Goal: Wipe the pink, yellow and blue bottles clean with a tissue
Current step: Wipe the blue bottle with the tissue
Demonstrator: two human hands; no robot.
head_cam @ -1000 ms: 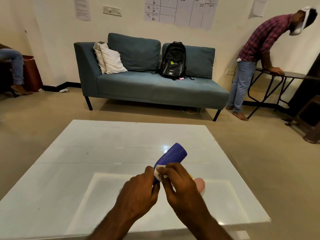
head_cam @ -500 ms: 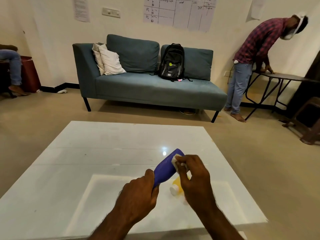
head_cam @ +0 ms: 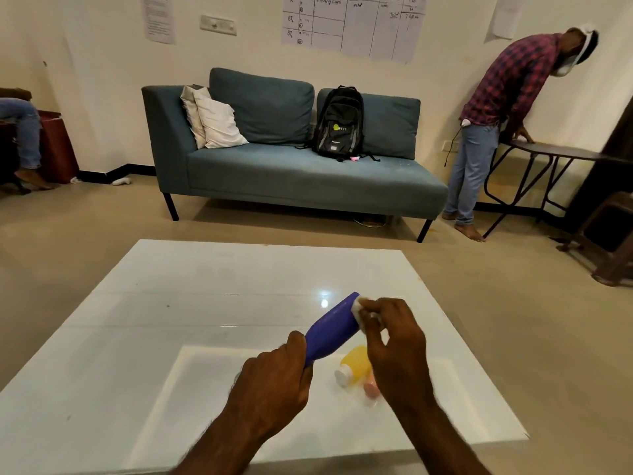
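I see the blue plastic bottle held tilted above the glossy white table, its lower end wrapped in my left hand. My right hand pinches a small white tissue against its upper end. The yellow bottle and pink bottle lie on the table beneath, touching.

A single head-worn wide-angle view looks forward and down from the near edge of the glossy white square tabletop. It sits close above that edge. It faces the far edge and the teal fabric sofa beyond.
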